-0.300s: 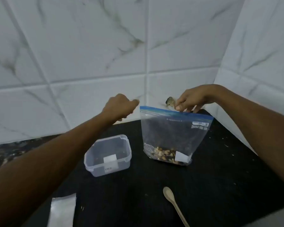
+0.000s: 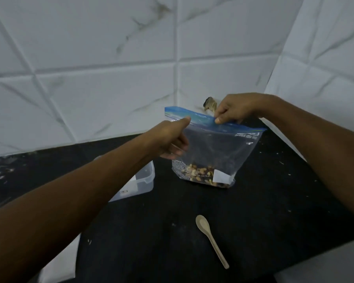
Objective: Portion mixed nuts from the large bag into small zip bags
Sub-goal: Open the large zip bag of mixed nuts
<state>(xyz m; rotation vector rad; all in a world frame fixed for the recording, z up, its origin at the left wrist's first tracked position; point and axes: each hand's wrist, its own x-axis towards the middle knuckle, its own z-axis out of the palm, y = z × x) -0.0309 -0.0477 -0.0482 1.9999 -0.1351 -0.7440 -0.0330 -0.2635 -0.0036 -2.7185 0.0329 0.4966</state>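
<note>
Nothing I can read here: the print near the blue zip strip of the large bag and the label on the plastic tub are too blurred.

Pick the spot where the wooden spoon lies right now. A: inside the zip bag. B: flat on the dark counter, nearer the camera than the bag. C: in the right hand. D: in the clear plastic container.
B: the wooden spoon lies flat on the dark counter, apart from the zip bag and both hands.
</note>
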